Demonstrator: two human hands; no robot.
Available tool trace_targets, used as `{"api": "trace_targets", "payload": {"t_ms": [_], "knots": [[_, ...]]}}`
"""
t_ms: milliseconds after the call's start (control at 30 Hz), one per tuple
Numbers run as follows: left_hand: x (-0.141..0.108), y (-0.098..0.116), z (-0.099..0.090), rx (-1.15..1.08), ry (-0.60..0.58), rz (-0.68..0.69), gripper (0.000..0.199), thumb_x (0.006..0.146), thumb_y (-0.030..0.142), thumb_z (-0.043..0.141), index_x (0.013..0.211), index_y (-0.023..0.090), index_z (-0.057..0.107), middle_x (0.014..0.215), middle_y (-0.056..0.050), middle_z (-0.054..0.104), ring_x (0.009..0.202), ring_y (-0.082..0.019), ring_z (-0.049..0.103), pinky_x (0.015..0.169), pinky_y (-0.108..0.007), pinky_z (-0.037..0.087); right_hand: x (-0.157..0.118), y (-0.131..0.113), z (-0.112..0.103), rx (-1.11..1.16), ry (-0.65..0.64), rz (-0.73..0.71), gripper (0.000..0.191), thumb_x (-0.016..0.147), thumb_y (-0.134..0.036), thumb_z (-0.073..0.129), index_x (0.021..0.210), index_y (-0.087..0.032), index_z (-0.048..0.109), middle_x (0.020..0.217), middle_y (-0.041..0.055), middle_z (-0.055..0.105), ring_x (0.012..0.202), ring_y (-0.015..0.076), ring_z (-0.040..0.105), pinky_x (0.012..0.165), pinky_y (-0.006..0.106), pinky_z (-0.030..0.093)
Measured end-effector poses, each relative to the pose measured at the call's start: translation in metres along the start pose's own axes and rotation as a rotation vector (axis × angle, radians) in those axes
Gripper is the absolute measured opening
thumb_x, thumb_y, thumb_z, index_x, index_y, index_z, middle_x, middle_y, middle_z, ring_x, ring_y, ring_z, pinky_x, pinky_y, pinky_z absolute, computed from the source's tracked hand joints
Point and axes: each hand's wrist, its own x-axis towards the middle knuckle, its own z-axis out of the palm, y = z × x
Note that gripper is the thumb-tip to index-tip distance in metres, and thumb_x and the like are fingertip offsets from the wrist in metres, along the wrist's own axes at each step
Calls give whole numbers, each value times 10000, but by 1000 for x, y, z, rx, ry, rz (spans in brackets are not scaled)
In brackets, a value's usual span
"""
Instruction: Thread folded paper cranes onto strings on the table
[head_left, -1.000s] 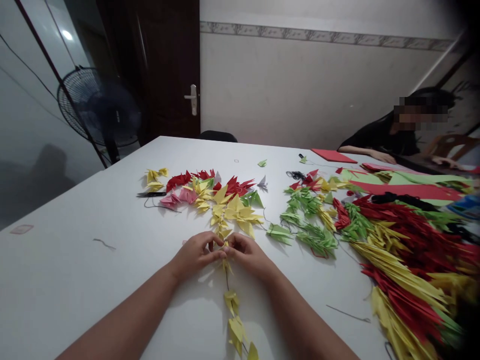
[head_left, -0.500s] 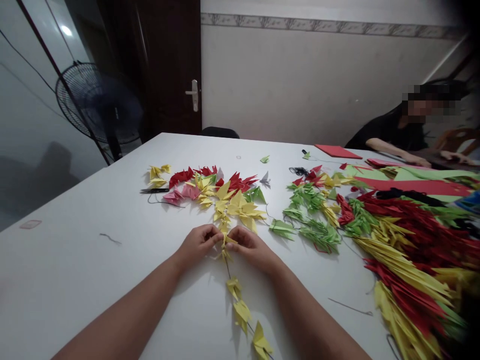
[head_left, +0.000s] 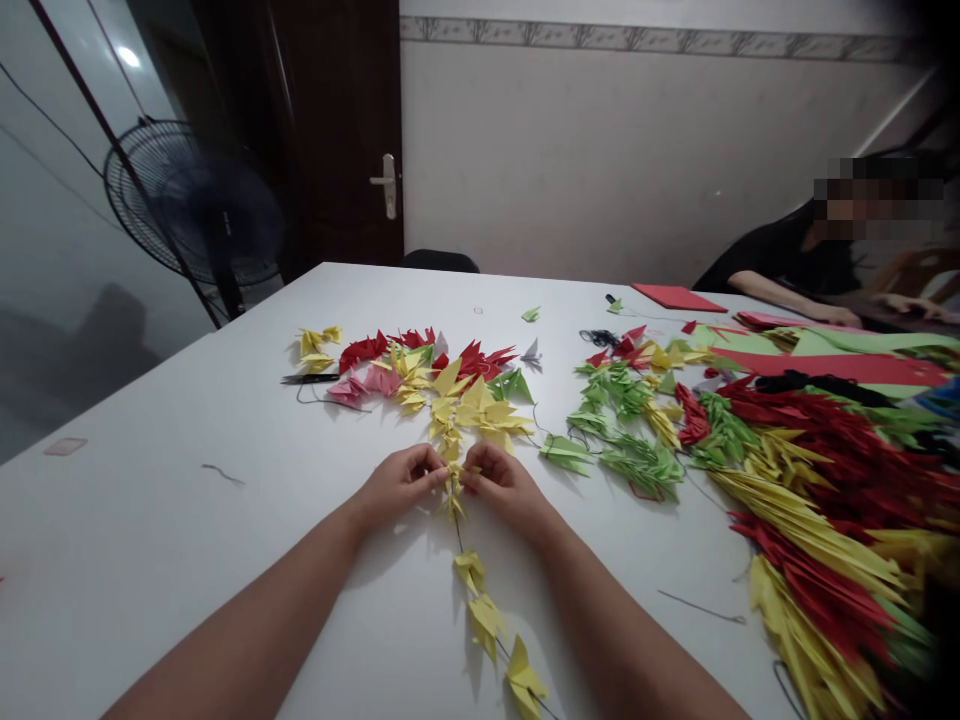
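My left hand (head_left: 405,484) and my right hand (head_left: 501,490) meet at the middle of the table, fingers pinched on either side of a small yellow paper crane (head_left: 454,476). The crane sits on a dark string, which runs down toward me through several more yellow cranes (head_left: 486,620). Just beyond my fingers lies a pile of folded cranes in yellow (head_left: 480,408), red (head_left: 472,362) and pink (head_left: 366,386). Black scissors (head_left: 309,379) rest left of that pile.
Green cranes (head_left: 641,460) lie right of my hands. A large heap of red folded paper (head_left: 840,450) and yellow folded paper (head_left: 810,530) covers the right side. Loose string pieces (head_left: 701,606) lie on the white table (head_left: 187,560). A person (head_left: 787,255) sits at the far right.
My hands stay at the same crane on the string, with my right fingers shifted slightly. The view has tilted a little; the piles lie as before.
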Motion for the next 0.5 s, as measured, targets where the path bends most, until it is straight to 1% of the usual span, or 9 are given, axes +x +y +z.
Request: {"api": "trace_targets", "payload": {"t_ms": [133, 233, 400, 500], "knots": [[2, 1, 1, -37, 6, -13, 302, 752, 452, 545, 694, 161, 488, 713, -7, 528, 629, -112, 458, 575, -229, 358, -1, 0, -1, -13, -12, -5, 252, 664, -358, 671, 702, -181, 497, 621, -34, 497, 574, 98, 464, 564, 245, 358], [3, -2, 1, -24, 25, -26, 326, 748, 476, 540, 683, 161, 488, 669, 4, 505, 604, -109, 436, 554, -227, 342, -1, 2, -3, -14, -14, 21, 276, 645, -371, 689, 706, -177, 502, 600, -37, 491, 555, 95, 451, 539, 238, 333], [3, -6, 1, -34, 23, -22, 328, 731, 466, 562, 652, 163, 464, 732, -12, 544, 633, -112, 460, 575, -230, 356, 0, 2, -3, -39, 3, 59, 327, 609, -398, 712, 680, -173, 486, 551, -58, 436, 511, 76, 392, 493, 220, 280], [2, -6, 1, -43, 17, -18, 310, 732, 441, 564, 644, 166, 450, 759, -17, 560, 642, -113, 471, 585, -230, 363, 0, 1, -2, -48, -4, 55, 338, 601, -404, 714, 676, -174, 477, 551, -62, 424, 507, 69, 373, 485, 214, 268]]}}
